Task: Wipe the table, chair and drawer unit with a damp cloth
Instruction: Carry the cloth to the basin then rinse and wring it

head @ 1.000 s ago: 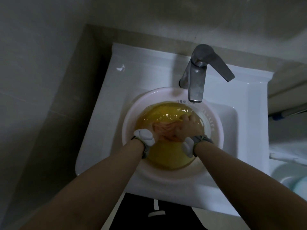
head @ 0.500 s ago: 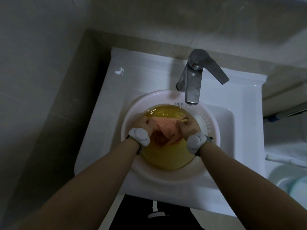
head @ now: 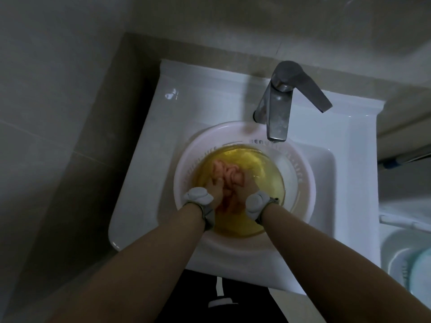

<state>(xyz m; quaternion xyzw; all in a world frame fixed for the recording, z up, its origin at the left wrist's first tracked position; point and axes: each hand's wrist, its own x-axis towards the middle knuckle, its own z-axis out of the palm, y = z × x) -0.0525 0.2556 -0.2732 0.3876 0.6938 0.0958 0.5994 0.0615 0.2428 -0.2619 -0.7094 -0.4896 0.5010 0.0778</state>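
Note:
A pink cloth (head: 227,173) is bunched up under yellowish water inside a round white basin (head: 303,190) that sits in the sink. My left hand (head: 213,186) and my right hand (head: 245,186) are both in the water, pressed together around the cloth and gripping it. Each wrist carries a grey band with a white pod. Part of the cloth is hidden between my palms.
A white sink (head: 144,178) stands against a tiled wall. Its grey metal tap (head: 279,106) overhangs the basin's far rim, with the lever pointing right. A pale tub (head: 405,255) stands at the right edge.
My hands have come closer together and sunk into the water, squeezing the cloth into a tighter bunch. Earlier the cloth was spread between them above the surface.

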